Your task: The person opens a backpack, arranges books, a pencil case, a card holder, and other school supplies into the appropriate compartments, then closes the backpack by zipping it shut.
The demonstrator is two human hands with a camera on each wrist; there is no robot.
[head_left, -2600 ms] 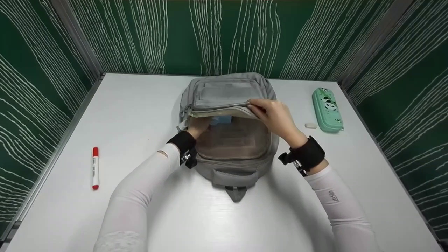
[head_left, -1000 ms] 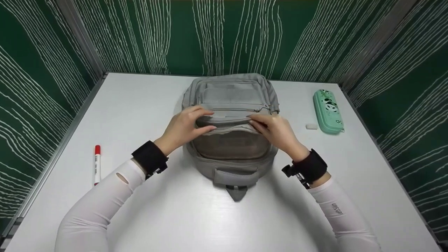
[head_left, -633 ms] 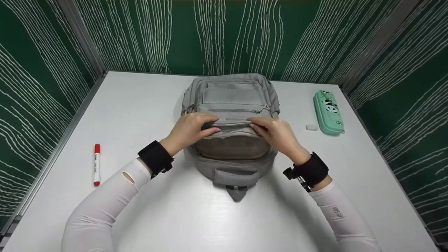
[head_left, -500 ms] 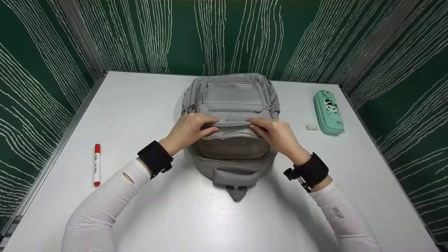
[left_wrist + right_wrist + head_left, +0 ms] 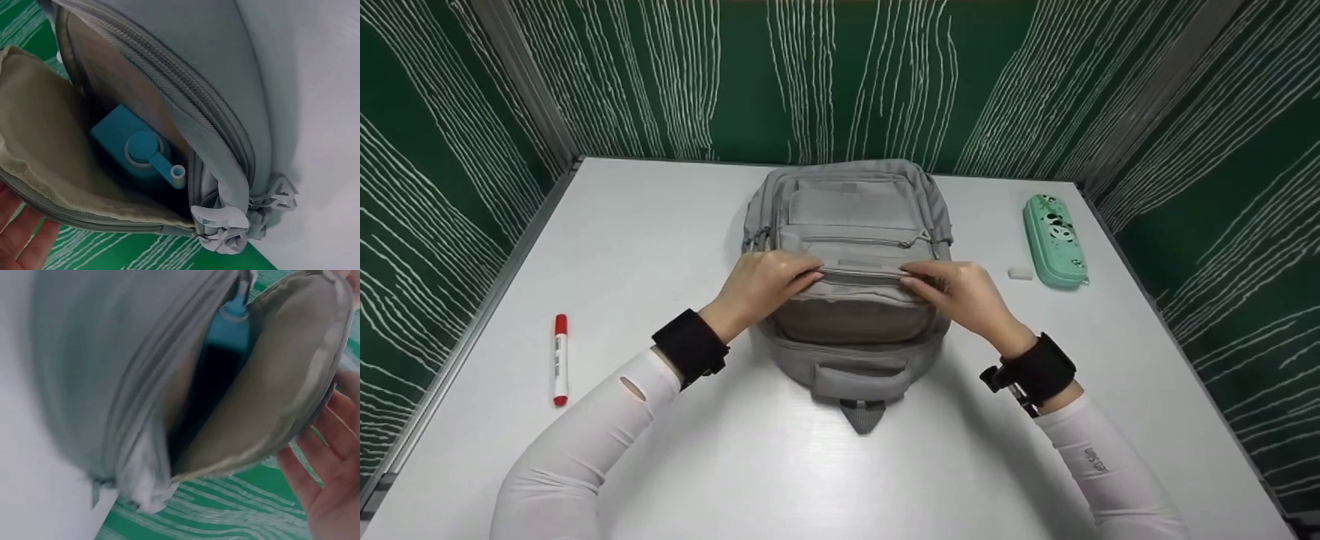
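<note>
A grey backpack [image 5: 851, 202] lies on the table with its top handle toward me, its front compartment gaping. My left hand [image 5: 761, 289] pinches the left part of the flap's zippered edge [image 5: 862, 273] between thumb and fingers. Opposite it, my right hand [image 5: 967, 296] pinches the same edge on the right. The left wrist view looks into the compartment, where a blue pump bottle [image 5: 126, 138] with a nozzle lies against the lining. That bottle [image 5: 230, 329] shows partly in the right wrist view, its lower part in shadow. From the head view the flap hides it.
On the white table [image 5: 825, 480], a red-and-white marker [image 5: 560, 360] lies at the left. A small white eraser [image 5: 1021, 274] and a green pencil case [image 5: 1057, 240] with panda pictures lie right of the backpack. Green panels with white lines [image 5: 877, 82] enclose the back and sides.
My left hand came out of the compartment, leaving the blue bottle inside, and took hold of the flap's edge. The flap has come down toward me, narrowing the opening. My right hand kept its grip.
</note>
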